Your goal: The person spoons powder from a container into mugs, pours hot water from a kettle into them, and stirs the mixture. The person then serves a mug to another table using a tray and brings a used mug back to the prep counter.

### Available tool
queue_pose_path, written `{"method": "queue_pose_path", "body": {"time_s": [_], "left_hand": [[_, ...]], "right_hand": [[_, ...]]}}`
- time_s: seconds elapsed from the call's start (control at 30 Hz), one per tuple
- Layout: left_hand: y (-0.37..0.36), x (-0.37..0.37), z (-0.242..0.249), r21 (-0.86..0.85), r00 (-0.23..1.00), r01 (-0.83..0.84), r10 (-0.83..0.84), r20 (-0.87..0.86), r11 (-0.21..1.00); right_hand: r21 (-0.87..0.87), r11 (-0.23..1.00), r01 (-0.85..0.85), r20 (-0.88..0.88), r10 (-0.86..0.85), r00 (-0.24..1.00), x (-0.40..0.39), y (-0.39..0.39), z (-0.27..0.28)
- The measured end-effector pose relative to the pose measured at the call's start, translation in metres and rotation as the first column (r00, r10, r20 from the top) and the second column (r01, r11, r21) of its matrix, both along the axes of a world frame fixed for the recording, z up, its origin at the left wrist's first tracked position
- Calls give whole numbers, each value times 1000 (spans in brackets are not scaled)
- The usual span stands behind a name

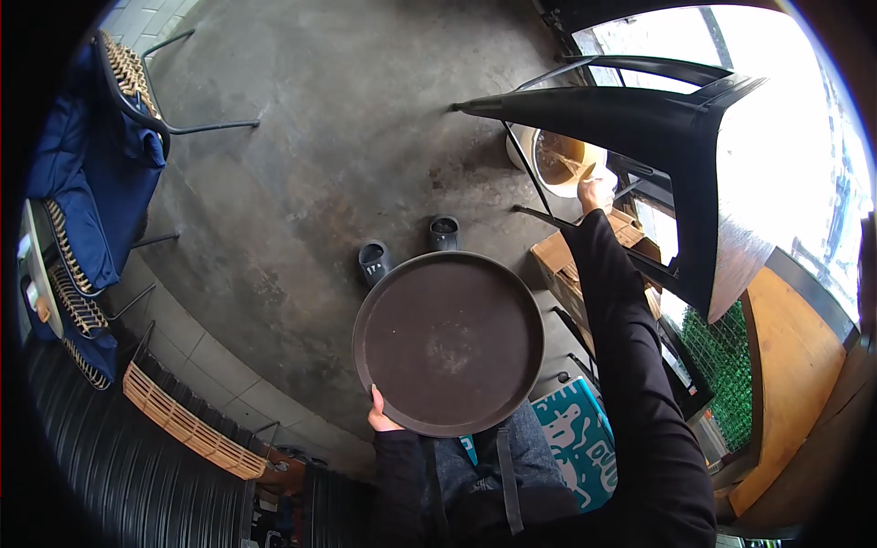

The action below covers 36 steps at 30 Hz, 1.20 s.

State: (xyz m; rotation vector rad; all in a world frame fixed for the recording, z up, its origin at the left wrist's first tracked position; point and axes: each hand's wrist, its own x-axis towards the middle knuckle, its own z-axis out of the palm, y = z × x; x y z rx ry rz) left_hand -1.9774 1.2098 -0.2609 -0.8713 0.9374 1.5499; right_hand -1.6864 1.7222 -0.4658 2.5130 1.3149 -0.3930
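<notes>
A round dark brown serving tray (448,342) is held level in front of me. My left hand (382,413) grips its near left rim, thumb on top and the other fingers hidden underneath. My right arm stretches forward to the right, and my right hand (596,189) is over the near edge of a white bucket (518,151). Brownish liquid (554,155) fills part of the bucket, with something pale showing at its surface. The fingers of my right hand look closed, but glare and small size hide what they hold.
A black chair or table frame (603,110) stands above and beside the bucket. Cardboard boxes (557,256) sit below my right forearm. A teal patterned panel (580,438) is near my right leg. Wicker-trimmed chairs (128,68), one draped with dark blue cloth (87,169), line the left.
</notes>
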Motion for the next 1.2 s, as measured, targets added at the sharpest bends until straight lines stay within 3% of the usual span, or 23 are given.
{"method": "queue_pose_path", "body": {"time_s": [0.03,0.07,0.17,0.2,0.27,0.33,0.47,0.53,0.57,0.6,0.67,0.73,0.8,0.83,0.87,0.9,0.97,1.0,1.07,1.13,1.2], "left_hand": [[1,0,1,3,1000,-2,2,1,1000],[0,0,0,5,1000,-2,2,2,1000],[-2,-1,1,2,1000,-1,1,-7,1000],[-1,-2,2,1,1000,10,-10,-14,1000],[3,-3,2,8,1000,20,-20,-20,1000],[5,-6,4,19,1000,29,-29,-4,999],[-2,-13,3,82,999,47,-47,-6,995],[-2,-20,2,128,999,51,-50,-5,990],[-3,-25,2,144,998,61,-60,-14,988],[-5,-31,2,135,995,97,-95,-26,986],[-11,-46,-3,150,988,153,-147,-46,977],[-13,-62,-11,68,963,263,-258,-74,962],[14,-82,20,192,958,286,-281,-54,939],[33,-88,33,283,949,308,-313,-28,908],[45,-101,40,329,940,337,-338,-56,882],[49,-109,45,347,926,373,-367,-86,860],[66,-124,62,417,892,447,-427,-146,791],[76,-130,75,444,860,504,-481,-171,741],[93,-112,100,502,803,584,-543,-243,638],[108,-103,123,480,710,662,-687,-155,576],[124,-96,148,537,642,688,-754,-136,489]], "right_hand": [[-96,993,-67,131,79,988,-10,0,14],[-95,993,-67,131,79,988,-14,-1,20],[-161,938,-306,332,344,879,-23,-6,36],[-158,939,-306,332,342,879,-24,-9,40],[-204,868,-454,344,497,796,-20,-14,47],[-158,864,-479,376,501,780,-19,-23,50],[71,943,-326,246,300,922,-29,-36,71],[352,933,-78,-63,107,992,-27,-39,75],[433,901,-25,-250,146,957,-8,-40,61],[434,870,235,-547,48,836,-15,-50,75],[104,803,587,-859,-225,460,-26,-74,119],[208,896,392,-976,161,148,-23,-124,151],[59,849,526,-995,8,97,-50,-168,197],[-57,869,491,-996,-81,28,-55,-190,234],[43,934,355,-999,47,-2,-61,-213,262],[-21,895,446,-993,33,-114,-80,-236,302],[-25,900,435,-991,33,-126,-94,-285,351],[59,916,396,-995,84,-46,-97,-308,368],[53,902,429,-979,132,-157,-89,-354,404],[5,861,508,-979,107,-171,-100,-392,439],[81,817,570,-973,188,-132,-115,-430,452]]}}
